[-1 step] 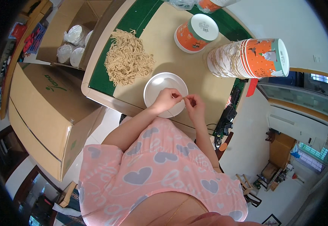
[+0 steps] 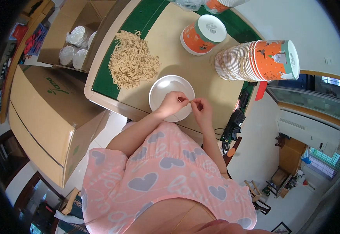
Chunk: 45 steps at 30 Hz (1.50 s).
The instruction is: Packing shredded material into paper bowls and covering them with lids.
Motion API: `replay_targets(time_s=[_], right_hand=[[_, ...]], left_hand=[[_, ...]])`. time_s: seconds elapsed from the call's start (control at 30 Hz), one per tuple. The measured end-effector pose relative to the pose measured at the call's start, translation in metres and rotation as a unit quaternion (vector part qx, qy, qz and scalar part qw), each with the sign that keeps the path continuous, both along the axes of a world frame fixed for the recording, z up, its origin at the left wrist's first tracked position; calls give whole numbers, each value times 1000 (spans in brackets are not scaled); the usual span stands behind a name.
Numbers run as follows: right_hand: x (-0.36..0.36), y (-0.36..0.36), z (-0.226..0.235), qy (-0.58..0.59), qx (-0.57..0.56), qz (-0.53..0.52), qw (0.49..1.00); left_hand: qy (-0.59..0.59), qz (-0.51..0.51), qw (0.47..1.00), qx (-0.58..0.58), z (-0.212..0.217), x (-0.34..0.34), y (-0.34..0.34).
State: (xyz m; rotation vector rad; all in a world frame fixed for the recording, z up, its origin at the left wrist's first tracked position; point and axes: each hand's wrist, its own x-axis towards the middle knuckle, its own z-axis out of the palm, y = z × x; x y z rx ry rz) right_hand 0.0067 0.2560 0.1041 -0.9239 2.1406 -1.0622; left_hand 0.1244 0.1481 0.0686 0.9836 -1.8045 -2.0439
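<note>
Close together over the front rim of a white paper bowl (image 2: 166, 84), my left hand (image 2: 172, 103) and my right hand (image 2: 202, 111) pinch what looks like a thin beige string between the fingertips. Most of the string is hidden by the fingers; a short end seems to hang below my left hand. The bowl stands on the table with its white inside facing up. Left of it and farther back lies a loose heap of beige strings (image 2: 131, 60). An upturned orange-and-white paper tub (image 2: 201, 39) stands beyond the bowl.
A long stack of nested paper tubs (image 2: 269, 60), with string about it, is at the right. Black cables and an adapter (image 2: 234, 123) lie along the table's right edge. At the left are an open carton (image 2: 62, 37) holding wrapped white stacks and a large cardboard box (image 2: 45, 128).
</note>
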Motion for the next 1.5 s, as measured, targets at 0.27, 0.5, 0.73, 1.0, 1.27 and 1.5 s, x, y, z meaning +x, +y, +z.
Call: replay_targets(time_s=[0.27,0.5,0.73,1.0,1.27,1.5], right_hand=[[0,2,2,28,6,35,999],[2,-1,7,96,4,52,994],[3,-3,9,83,-5,43,996],[4,-4,13,100,-4,52,994],[6,-4,14,97,-27,37,994],[3,2,0,-40,-51,-24,998]], left_hand=[[3,18,1000,-6,-5,1,-3],[7,6,1000,11,-7,-1,-1],[-20,-3,999,37,8,-1,-4],[-32,-1,996,-81,15,-1,-5],[-9,1,999,-37,3,-3,-4],[-21,9,1000,15,0,-3,-3]])
